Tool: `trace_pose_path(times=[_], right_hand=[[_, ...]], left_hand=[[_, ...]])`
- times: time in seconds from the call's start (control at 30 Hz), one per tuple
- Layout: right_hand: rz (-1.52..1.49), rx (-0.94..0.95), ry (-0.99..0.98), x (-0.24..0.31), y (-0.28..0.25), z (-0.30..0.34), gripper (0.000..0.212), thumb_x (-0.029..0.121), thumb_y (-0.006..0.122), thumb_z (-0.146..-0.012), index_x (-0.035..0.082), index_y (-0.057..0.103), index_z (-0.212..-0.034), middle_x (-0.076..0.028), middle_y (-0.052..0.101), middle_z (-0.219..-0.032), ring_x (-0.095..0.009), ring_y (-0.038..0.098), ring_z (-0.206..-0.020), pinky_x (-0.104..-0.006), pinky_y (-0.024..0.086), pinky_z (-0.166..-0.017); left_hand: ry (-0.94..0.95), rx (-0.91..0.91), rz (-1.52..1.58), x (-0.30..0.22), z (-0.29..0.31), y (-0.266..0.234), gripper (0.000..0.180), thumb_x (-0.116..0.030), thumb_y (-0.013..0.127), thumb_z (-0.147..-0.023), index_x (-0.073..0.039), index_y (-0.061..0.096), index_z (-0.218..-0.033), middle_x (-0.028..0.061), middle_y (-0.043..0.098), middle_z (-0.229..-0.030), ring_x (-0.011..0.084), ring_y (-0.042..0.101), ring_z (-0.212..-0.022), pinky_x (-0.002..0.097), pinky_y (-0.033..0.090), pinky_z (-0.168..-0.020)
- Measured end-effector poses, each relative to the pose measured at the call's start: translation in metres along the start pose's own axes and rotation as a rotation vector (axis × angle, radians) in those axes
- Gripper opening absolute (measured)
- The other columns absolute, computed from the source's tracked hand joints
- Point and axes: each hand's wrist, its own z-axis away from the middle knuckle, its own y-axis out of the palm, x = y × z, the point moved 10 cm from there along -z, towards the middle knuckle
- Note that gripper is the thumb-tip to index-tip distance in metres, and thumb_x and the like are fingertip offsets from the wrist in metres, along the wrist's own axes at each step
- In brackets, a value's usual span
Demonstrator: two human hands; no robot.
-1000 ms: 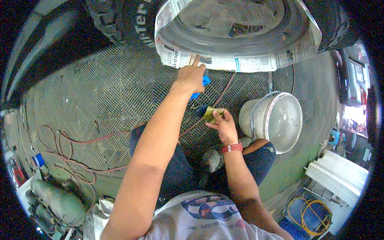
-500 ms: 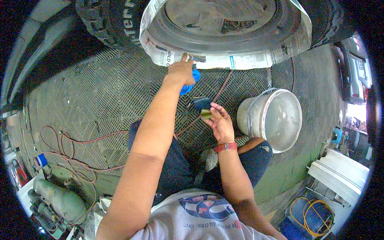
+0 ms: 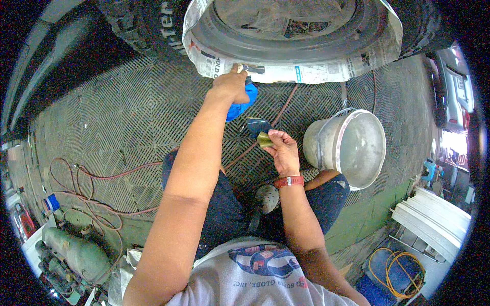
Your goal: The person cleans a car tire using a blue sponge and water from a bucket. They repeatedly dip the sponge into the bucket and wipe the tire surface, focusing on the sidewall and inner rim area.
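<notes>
My left hand (image 3: 229, 86) reaches out to the lower edge of a newspaper sheet (image 3: 320, 73) that rings a wheel rim (image 3: 301, 52). Its fingertips are at the paper, and a blue cloth (image 3: 241, 105) bunches out from under its palm; part of the grip is hidden. Nearer to me, my right hand (image 3: 284, 150) pinches a piece of sandpaper, dark with an olive-coloured curled back (image 3: 264, 139), between thumb and fingers. A red watch band is around that wrist.
A whitish bucket (image 3: 362, 148) with a wire handle stands tilted-looking to the right of my right hand. Black tyre (image 3: 138, 25) surrounds the papered rim. A reddish hose (image 3: 127, 172) loops across the ribbed floor mat at left, near a green tank (image 3: 76, 250). A yellow hose (image 3: 393, 270) lies coiled at lower right.
The view has shifted slightly. More of the blue cloth shows below my left hand, which stays at the paper's edge. My right hand has turned a little, still gripping the sandpaper.
</notes>
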Motion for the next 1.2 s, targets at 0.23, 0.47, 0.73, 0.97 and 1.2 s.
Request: trace_pose_path(times=[0.23,0.47,0.73,0.97,1.2], right_hand=[[0.214,0.011,-0.051,0.01,0.019,0.008,0.022,0.017,0.08,-0.098,0.003,0.068,-0.111,-0.009,0.077,-0.103,-0.02,0.077,-0.091,-0.0333,0.063,-0.078],[0.418,-0.101,-0.227,0.005,0.002,-0.011,0.028,0.029,0.071,-0.106,0.002,0.064,-0.102,-0.008,0.072,-0.094,-0.017,0.073,-0.078,-0.0334,0.065,-0.064],[0.271,-0.224,-0.279,0.009,0.0,-0.017,0.036,0.036,0.065,-0.109,0.001,0.068,-0.101,-0.008,0.074,-0.091,-0.017,0.074,-0.072,-0.0307,0.063,-0.055],[0.306,-0.14,-0.225,0.001,0.015,-0.024,0.032,0.02,0.085,-0.095,-0.003,0.068,-0.109,-0.011,0.076,-0.093,-0.02,0.076,-0.077,-0.0304,0.064,-0.061],[0.364,-0.037,-0.227,-0.003,0.028,-0.027,0.037,0.015,0.087,-0.091,-0.004,0.067,-0.115,-0.013,0.076,-0.095,-0.02,0.076,-0.077,-0.0301,0.064,-0.065]], left_hand=[[0.026,-0.013,0.006,0.0,0.019,-0.008,0.088,-0.024,0.072,-0.08,-0.01,0.044,-0.162,0.0254,0.031,-0.172,0.0376,0.059,-0.141,0.0462,0.052,-0.114],[0.168,-0.112,0.046,-0.028,0.065,-0.033,0.081,-0.025,0.074,-0.073,-0.003,0.057,-0.149,0.0284,0.051,-0.158,0.0406,0.064,-0.133,0.0479,0.053,-0.112],[0.164,-0.084,0.094,-0.009,0.09,-0.028,0.083,-0.029,0.075,-0.074,0.0,0.056,-0.149,0.0244,0.054,-0.157,0.0386,0.059,-0.14,0.0454,0.048,-0.118],[0.117,-0.138,0.159,0.026,0.113,-0.034,0.075,-0.017,0.071,-0.076,-0.002,0.058,-0.149,0.0237,0.06,-0.15,0.0391,0.061,-0.136,0.0474,0.05,-0.115],[0.09,-0.107,0.147,0.049,0.109,-0.025,0.082,-0.024,0.073,-0.074,0.003,0.055,-0.15,0.0252,0.059,-0.152,0.0383,0.059,-0.139,0.0443,0.047,-0.119]])
